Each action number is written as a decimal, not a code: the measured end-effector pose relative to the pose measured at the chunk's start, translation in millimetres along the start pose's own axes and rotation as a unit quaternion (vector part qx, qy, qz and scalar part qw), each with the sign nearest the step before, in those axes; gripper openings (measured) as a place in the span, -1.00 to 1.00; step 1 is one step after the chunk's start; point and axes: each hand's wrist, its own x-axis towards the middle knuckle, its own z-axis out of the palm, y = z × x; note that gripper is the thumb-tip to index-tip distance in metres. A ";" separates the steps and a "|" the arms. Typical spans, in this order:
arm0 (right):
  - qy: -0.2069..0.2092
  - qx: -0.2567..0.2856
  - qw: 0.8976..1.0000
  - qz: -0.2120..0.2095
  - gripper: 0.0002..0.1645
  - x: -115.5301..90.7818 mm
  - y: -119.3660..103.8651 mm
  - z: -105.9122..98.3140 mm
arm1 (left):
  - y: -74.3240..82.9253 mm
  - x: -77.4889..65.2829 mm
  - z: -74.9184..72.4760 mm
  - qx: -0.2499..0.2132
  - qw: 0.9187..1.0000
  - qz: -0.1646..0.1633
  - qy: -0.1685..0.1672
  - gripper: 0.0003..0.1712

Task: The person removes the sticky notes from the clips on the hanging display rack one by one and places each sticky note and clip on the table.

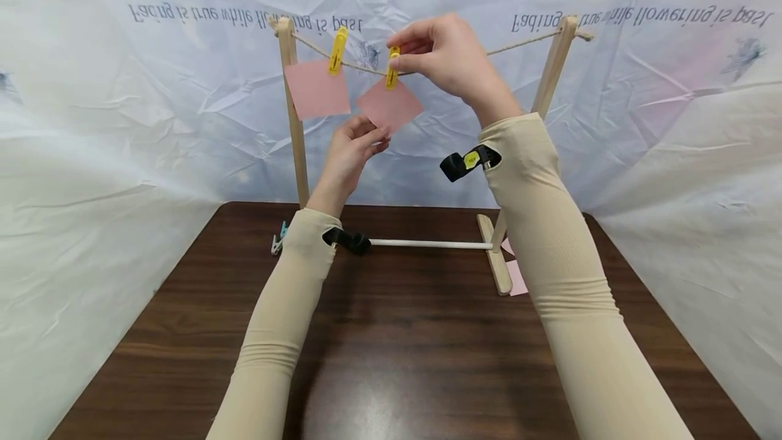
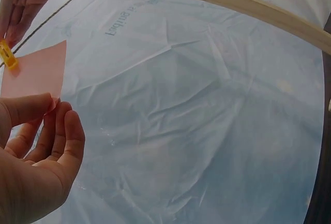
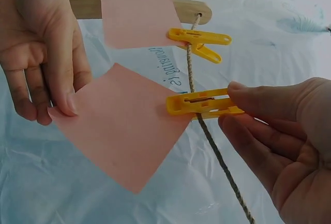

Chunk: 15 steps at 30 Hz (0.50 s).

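Observation:
My right hand [image 1: 449, 56] pinches the handles of a yellow clothespin [image 3: 194, 104] between thumb and fingers. That clothespin's jaws sit over the twine [image 3: 222, 157] and the top corner of a pink paper square [image 3: 124, 125]. Below, my left hand [image 1: 351, 155] pinches the square's lower corner between thumb and fingertips, as the left wrist view also shows. To the left, a second pink square [image 1: 318, 90] hangs from the twine by another yellow clothespin [image 1: 338, 51].
A wooden frame with a left post [image 1: 297, 148] and right post [image 1: 554, 66] carries the twine. A white rod [image 1: 430, 244] runs low between them. Clothespins [image 1: 279, 237] lie at the left on the dark table [image 1: 391, 331]; pink paper [image 1: 516, 278] lies near the right foot.

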 end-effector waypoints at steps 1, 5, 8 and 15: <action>0.004 0.008 1.000 0.001 -0.62 -0.4 -0.1 0.8 | -0.1 -0.5 0.3 0.000 1.000 0.000 0.000 -0.86; 0.024 0.031 0.999 -0.007 -0.67 -3.0 -1.1 3.9 | -0.8 -3.4 0.7 -0.003 1.000 -0.002 0.003 -0.89; 0.050 0.046 0.998 -0.018 -0.71 -4.2 -2.3 4.9 | -0.7 -5.1 0.4 -0.006 1.000 -0.002 0.008 -0.88; 0.102 0.078 0.991 -0.027 -0.73 -3.6 -2.8 -0.8 | 1.0 -8.5 1.1 0.006 1.000 0.013 -0.005 -0.91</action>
